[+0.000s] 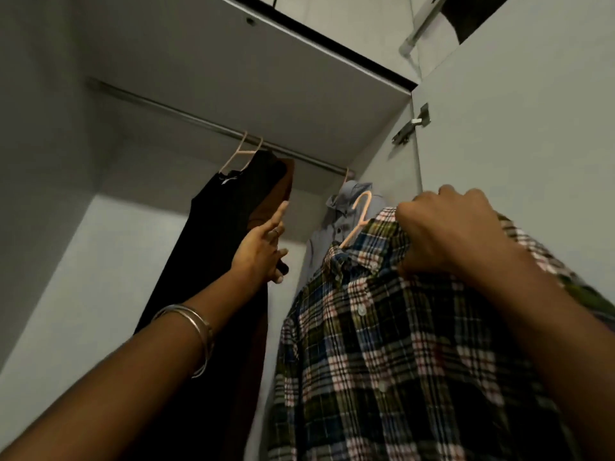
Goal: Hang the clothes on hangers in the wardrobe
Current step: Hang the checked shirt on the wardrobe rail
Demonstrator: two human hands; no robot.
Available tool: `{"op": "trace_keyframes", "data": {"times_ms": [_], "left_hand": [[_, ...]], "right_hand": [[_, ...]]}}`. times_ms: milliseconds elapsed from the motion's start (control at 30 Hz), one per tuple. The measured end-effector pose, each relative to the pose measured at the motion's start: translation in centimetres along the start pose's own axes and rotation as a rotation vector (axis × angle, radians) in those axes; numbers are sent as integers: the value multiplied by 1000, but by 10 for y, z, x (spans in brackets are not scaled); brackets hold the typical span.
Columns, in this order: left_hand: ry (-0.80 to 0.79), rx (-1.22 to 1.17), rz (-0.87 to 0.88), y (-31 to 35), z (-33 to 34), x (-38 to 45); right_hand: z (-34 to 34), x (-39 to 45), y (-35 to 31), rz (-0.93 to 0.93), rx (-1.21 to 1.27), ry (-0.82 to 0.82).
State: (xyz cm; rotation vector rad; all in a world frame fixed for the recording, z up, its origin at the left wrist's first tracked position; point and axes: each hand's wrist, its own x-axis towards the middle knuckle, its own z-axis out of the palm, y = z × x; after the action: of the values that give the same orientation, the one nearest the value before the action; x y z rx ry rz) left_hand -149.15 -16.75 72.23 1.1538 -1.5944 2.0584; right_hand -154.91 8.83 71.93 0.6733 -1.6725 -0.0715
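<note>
The right hand (446, 234) grips the plaid shirt (382, 344) at its shoulder. The shirt hangs lengthwise downward, hanger (361, 216) hook pointing up. The left hand (263, 249), fingers released, presses the black garment (216, 234).

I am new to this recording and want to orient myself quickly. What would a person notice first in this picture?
First comes the plaid shirt at the lower right, already on a pale hanger whose hook is still below the rail; the right hand grips it at the collar. Next, the left hand, fingers straight, presses against the dark garments hanging at the centre. Behind the plaid shirt, a grey shirt hangs at the rail's right end.
</note>
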Motion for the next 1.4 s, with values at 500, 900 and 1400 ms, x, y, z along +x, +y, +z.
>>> {"op": "trace_keyframes", "data": {"times_ms": [500,900,1400], "left_hand": [[277,-185,-468,-51,70,70],[349,-894,-204,-54,117,126],[475,-1334,-232,-31,144,165]], "right_hand": [[45,179,-62,103,54,64],[72,305,-78,166,-34,23],[114,338,-97,135,-245,-27]]}}
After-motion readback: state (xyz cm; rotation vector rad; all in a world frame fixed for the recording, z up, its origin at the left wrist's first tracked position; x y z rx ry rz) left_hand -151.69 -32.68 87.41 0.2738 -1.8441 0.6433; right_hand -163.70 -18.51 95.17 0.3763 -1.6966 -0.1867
